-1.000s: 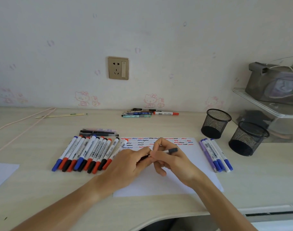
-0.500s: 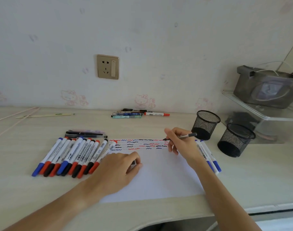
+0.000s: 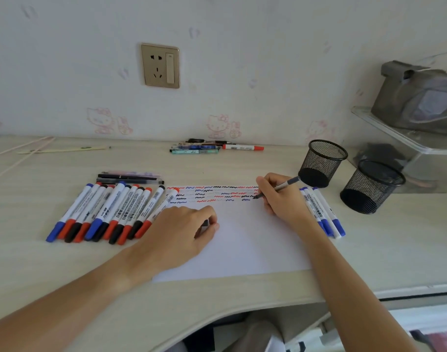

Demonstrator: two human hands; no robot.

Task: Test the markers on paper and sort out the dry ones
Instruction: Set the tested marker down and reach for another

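- A slim grey pen with a dark cap end (image 3: 281,187) was gripped by the right hand (image 3: 281,199), and its tip was set on the white sheet of paper (image 3: 242,245), at the right end of the rows of red, blue and black wavy test lines (image 3: 212,193).
- The left hand (image 3: 176,229) was rested on the left part of the paper, with its fingers curled round a small dark cap (image 3: 205,223).
- A row of white whiteboard markers with blue, red and black caps (image 3: 108,214) was laid on the pale wooden tabletop (image 3: 39,262), just left of the paper.
- A few markers with blue caps (image 3: 326,214) were laid beside the right edge of the paper, partly hidden by the right wrist.
- Two black mesh pen cups (image 3: 321,162) were placed upright to the right, near each other.
- A small group of pens (image 3: 199,147) was seen by the wall.
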